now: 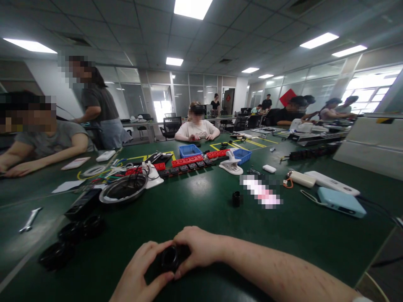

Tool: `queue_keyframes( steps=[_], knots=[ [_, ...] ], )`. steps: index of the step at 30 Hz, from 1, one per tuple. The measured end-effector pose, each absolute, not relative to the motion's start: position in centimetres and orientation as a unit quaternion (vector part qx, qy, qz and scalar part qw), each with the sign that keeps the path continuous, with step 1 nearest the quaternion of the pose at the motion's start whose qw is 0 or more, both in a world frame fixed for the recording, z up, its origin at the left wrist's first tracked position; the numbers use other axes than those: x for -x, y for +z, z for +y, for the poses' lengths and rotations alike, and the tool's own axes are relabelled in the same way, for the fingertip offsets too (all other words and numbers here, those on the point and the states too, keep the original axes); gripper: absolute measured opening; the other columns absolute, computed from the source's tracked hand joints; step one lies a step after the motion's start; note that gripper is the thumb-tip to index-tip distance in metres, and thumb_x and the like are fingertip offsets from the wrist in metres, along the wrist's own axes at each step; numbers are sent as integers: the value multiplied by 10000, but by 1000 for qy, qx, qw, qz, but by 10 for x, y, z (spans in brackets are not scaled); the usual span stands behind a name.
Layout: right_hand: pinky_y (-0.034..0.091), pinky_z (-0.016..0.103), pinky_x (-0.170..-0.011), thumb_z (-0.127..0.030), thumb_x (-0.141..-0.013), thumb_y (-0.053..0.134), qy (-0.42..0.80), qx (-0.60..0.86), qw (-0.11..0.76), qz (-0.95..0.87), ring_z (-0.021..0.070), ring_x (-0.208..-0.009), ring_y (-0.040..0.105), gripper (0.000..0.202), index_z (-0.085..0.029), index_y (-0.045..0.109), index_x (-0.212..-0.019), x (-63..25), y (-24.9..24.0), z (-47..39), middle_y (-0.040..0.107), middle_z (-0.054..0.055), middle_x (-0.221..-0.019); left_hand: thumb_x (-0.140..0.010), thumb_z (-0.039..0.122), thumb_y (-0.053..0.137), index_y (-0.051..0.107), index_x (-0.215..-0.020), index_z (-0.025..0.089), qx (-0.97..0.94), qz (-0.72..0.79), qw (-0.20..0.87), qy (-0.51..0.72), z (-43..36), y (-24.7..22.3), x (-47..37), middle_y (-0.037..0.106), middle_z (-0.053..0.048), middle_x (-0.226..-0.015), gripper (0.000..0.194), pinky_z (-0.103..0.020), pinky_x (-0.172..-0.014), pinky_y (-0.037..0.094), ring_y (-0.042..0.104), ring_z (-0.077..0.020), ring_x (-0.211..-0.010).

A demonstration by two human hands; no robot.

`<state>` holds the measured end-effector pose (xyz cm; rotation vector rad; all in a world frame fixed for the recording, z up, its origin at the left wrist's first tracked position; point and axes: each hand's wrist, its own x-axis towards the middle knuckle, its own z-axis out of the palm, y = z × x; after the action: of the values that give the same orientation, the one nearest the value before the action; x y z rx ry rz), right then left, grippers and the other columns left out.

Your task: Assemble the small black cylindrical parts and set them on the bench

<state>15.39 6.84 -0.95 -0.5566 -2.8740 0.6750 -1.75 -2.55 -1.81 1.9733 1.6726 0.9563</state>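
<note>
A small black ring-shaped part point(170, 258) is held between both hands just above the green table point(201, 209), near its front edge. My left hand point(146, 268) grips it from the left, thumb below and fingers above. From the right, my right hand point(197, 249) pinches the same part with thumb and fingers. Another black cylindrical part point(236, 199) stands farther back, right of the middle. Several black rings point(56, 255) sit at the left.
At the left lie a wrench point(30, 219) and a round metal-rimmed dish point(124, 188) with cables. Red and black blocks point(188, 160), blue trays point(189, 151) and a white clip point(232, 163) lie farther back. A light-blue box point(341, 202) is at the right. People sit around.
</note>
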Motion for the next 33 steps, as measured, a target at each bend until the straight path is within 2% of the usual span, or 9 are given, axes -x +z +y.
queue_keyframes(
  steps=[5, 8, 11, 14, 18, 23, 28, 30, 33],
  knots=[
    [400, 320, -617, -702, -549, 532, 126, 316, 87, -936, 191, -642, 524, 607, -148, 555, -796, -140, -15, 45, 582, 51, -724, -634, 325, 636, 622, -941, 250, -686, 634, 190, 303, -23, -15, 19, 622, -23, -901, 317, -375, -774, 485, 576, -244, -880],
    [399, 369, -688, -720, -544, 513, 103, 318, 112, -936, 217, -697, 529, 645, -140, 556, -822, -140, -15, 40, 581, 70, -778, -645, 341, 627, 620, -951, 256, -690, 630, 180, 308, -23, -17, 21, 626, -20, -904, 317, -355, -765, 492, 580, -237, -874],
    [399, 349, -713, -679, -557, 550, 133, 262, 113, -949, 213, -761, 517, 654, -138, 551, -925, -146, -10, 48, 568, 72, -859, -683, 348, 593, 593, -1017, 299, -712, 588, 192, 332, -24, -18, 22, 621, -9, -954, 337, -308, -789, 483, 575, -217, -898],
    [397, 298, -718, -572, -620, 597, 186, 175, 54, -965, 193, -816, 512, 585, -150, 537, -1020, -154, -2, 64, 560, 65, -931, -724, 342, 552, 558, -1075, 339, -731, 550, 210, 344, -23, -18, 25, 608, -3, -990, 351, -277, -802, 473, 573, -200, -909],
    [377, 246, -741, -454, -678, 621, 218, 119, 28, -968, 151, -831, 510, 405, -169, 567, -961, -158, 1, 77, 567, 25, -911, -712, 352, 576, 527, -1115, 363, -771, 512, 214, 312, -19, -16, 29, 610, -10, -988, 406, -267, -764, 490, 583, -204, -883],
    [391, 249, -620, -594, -576, 615, 199, 211, 50, -956, 152, -676, 512, 487, -167, 569, -806, -149, -6, 65, 577, 0, -725, -698, 344, 593, 571, -1061, 327, -759, 543, 207, 293, -19, -17, 30, 612, -19, -978, 364, -285, -780, 492, 577, -215, -907],
    [393, 372, -694, -721, -525, 528, 102, 329, 72, -936, 220, -685, 526, 624, -140, 574, -748, -137, -14, 44, 585, 67, -702, -681, 349, 612, 586, -1013, 284, -721, 605, 188, 280, -18, -21, 30, 611, -17, -913, 339, -318, -754, 499, 577, -225, -875],
    [381, 396, -730, -738, -516, 516, 89, 325, 100, -936, 230, -728, 521, 663, -136, 570, -786, -138, -15, 43, 580, 80, -759, -689, 346, 610, 577, -1022, 282, -731, 592, 195, 278, -17, -22, 31, 606, -20, -933, 341, -314, -765, 493, 570, -223, -890],
    [390, 346, -719, -681, -551, 557, 134, 255, 115, -951, 205, -769, 506, 668, -138, 544, -941, -146, -12, 52, 559, 76, -876, -705, 329, 593, 556, -1058, 299, -740, 566, 199, 304, -18, -20, 31, 590, -25, -1013, 356, -312, -823, 464, 547, -222, -951]
  ],
)
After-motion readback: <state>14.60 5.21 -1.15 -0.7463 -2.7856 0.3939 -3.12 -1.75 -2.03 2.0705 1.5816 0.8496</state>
